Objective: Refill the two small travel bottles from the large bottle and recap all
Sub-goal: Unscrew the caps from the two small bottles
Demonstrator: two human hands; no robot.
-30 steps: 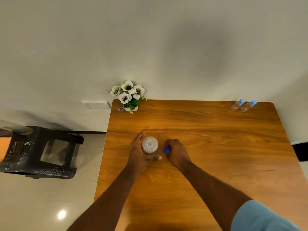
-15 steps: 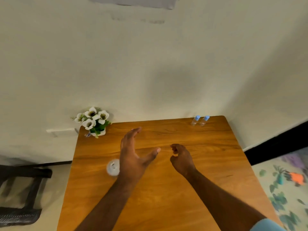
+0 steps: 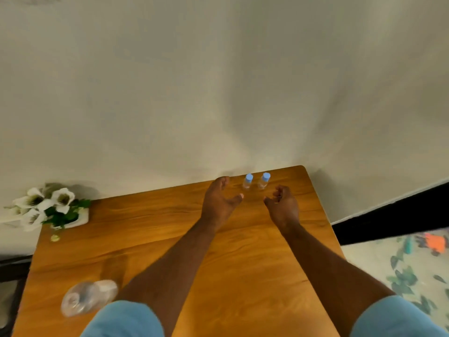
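Two small clear travel bottles with light blue caps stand side by side at the table's far right corner, the left one and the right one. My left hand hovers just left of them, fingers spread and empty. My right hand is just right of them, fingers loosely curled with nothing in it. The large clear bottle stands uncapped near the table's front left, blurred, beside my left sleeve. Its blue cap is not visible.
A white pot of white flowers sits at the wooden table's far left corner against the wall. A patterned floor mat lies to the right of the table. The wall runs directly behind the small bottles.
Both hands left the large bottle and reached forward and right to the two small bottles. My view swung right, so the large bottle now sits at the lower left.
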